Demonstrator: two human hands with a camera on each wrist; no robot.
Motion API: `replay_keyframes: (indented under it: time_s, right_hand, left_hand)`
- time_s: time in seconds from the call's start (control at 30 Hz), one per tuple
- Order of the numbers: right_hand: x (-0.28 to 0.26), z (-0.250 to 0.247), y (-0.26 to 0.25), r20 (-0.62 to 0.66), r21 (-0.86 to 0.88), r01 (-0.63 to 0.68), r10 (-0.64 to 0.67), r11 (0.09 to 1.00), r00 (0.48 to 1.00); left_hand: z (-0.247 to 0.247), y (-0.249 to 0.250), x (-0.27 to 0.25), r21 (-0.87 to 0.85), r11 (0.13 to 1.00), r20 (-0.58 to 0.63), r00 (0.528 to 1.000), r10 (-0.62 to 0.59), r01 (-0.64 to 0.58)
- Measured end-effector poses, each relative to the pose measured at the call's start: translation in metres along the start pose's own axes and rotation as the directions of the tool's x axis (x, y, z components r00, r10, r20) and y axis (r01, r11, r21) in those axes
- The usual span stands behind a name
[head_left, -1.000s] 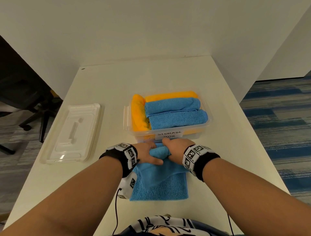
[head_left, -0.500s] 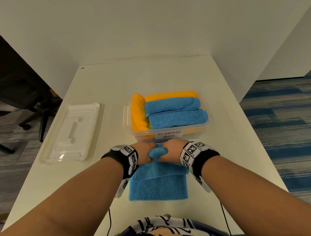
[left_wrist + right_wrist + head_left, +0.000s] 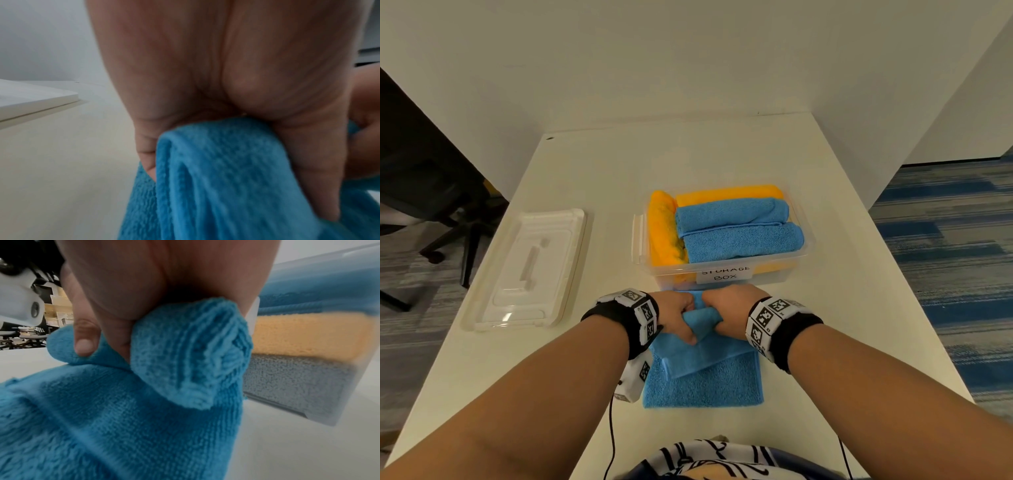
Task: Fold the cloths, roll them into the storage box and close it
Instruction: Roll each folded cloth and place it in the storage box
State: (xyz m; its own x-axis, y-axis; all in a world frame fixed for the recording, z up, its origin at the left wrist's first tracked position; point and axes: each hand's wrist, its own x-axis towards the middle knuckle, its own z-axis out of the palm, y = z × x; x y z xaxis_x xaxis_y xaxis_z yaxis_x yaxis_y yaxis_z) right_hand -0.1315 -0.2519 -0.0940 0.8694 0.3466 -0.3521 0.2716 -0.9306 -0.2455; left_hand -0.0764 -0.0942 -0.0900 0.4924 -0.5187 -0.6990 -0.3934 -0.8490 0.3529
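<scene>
Lid [image 3: 524, 270] left of storage box [image 3: 726, 274] w/ 4 rolled cloths.

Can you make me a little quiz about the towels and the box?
1. True or false: the lid is on the storage box.
2. What do the left hand and right hand both grip? A) an orange towel B) the blue cloth C) the lid
3. How many blue rolls show on top in the box?

Key: 1 false, it lies on the table; 2 B; 3 two.
</scene>
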Motion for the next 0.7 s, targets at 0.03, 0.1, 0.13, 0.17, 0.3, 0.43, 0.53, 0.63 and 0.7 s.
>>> replay_keyframes:
  time_s: [0.03, 0.1, 0.13, 0.17, 0.3, 0.43, 0.53, 0.63, 0.7]
  right_hand:
    - [0.0, 0.0, 0.0, 0.002, -0.005, -0.007, 0.007, 1.0, 1.0]
    - [-0.002, 0.0, 0.002, 0.011, -0.002, -0.026, 0.026, 1.0, 1.0]
    - [-0.002, 0.0, 0.002, 0.02, 0.013, -0.046, 0.045, 0.999, 0.999]
    - [-0.003, 0.0, 0.002, 0.04, 0.044, -0.075, 0.073, 0.996, 0.997]
    - [0.002, 0.0, 0.002, 0.153, 0.236, -0.134, 0.099, 0.962, 0.983]
    - [0.002, 0.002, 0.002, 0.145, 0.127, -0.125, 0.106, 0.984, 0.984]
    - [-0.001, 0.001, 0.004, 0.077, 0.028, -0.102, 0.1, 0.994, 0.992]
    - [-0.005, -0.001, 0.006, 0.022, -0.057, -0.057, 0.058, 0.997, 0.998]
    - [-0.007, -0.001, 0.007, 0.012, -0.082, -0.044, 0.045, 0.996, 0.999]
  left_hand:
    - [0.0, 0.0, 0.001, 0.019, 1.0, -0.024, 1.0, 0.011, -0.01]
    - [0.001, 0.001, 0.002, 0.057, 0.997, -0.084, 0.995, 0.048, -0.043]
    - [0.002, 0.001, 0.002, 0.07, 0.996, -0.117, 0.991, 0.069, -0.061]
    - [0.003, 0.002, 0.002, 0.078, 0.994, -0.148, 0.985, 0.085, -0.074]
    - [0.007, 0.001, 0.0, 0.092, 0.993, -0.225, 0.97, 0.088, -0.069]
    - [0.014, -0.004, -0.002, 0.093, 0.994, -0.234, 0.97, 0.069, -0.049]
    - [0.014, -0.003, -0.005, 0.061, 0.997, -0.182, 0.982, 0.059, -0.049]
    - [0.008, 0.001, -0.007, 0.022, 1.0, -0.022, 1.0, -0.003, 0.003]
    - [0.006, 0.002, -0.007, 0.035, 0.999, 0.036, 0.999, -0.031, 0.03]
